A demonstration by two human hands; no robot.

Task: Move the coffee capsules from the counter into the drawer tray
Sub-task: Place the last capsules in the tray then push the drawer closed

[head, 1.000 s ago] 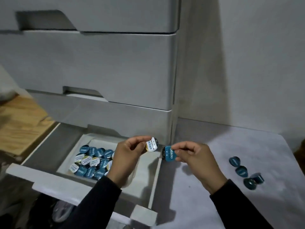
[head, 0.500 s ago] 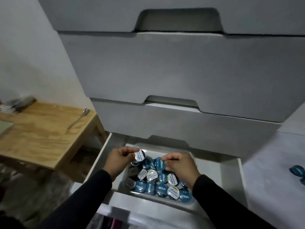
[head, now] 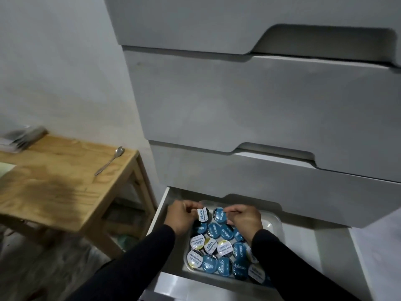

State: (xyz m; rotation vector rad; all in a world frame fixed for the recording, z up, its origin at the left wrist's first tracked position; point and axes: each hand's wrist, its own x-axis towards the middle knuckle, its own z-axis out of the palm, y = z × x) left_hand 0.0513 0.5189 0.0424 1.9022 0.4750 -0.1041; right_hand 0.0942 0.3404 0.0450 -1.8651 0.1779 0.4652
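Observation:
The bottom drawer [head: 321, 246] is pulled out, and a clear tray [head: 274, 222] in it holds several blue-lidded and white-lidded coffee capsules [head: 217, 250]. My left hand [head: 181, 216] pinches a white-lidded capsule [head: 202, 214] over the tray's far end. Just to its right, my right hand [head: 246, 219] pinches a blue-lidded capsule [head: 219, 215] at the same height. Both held capsules hover just above the back row of the pile. The counter lies out of view to the right.
Closed grey drawers [head: 260, 109] overhang the open one close above my hands. A wooden side table [head: 54, 183] with a spoon [head: 110, 160] and a blurred stack of papers [head: 21, 137] stands to the left. Grey floor lies below it.
Both hands carried their capsules from beside the counter leftward over the tray and now hold them low at its far end. My view swung left, so the counter capsules left the frame.

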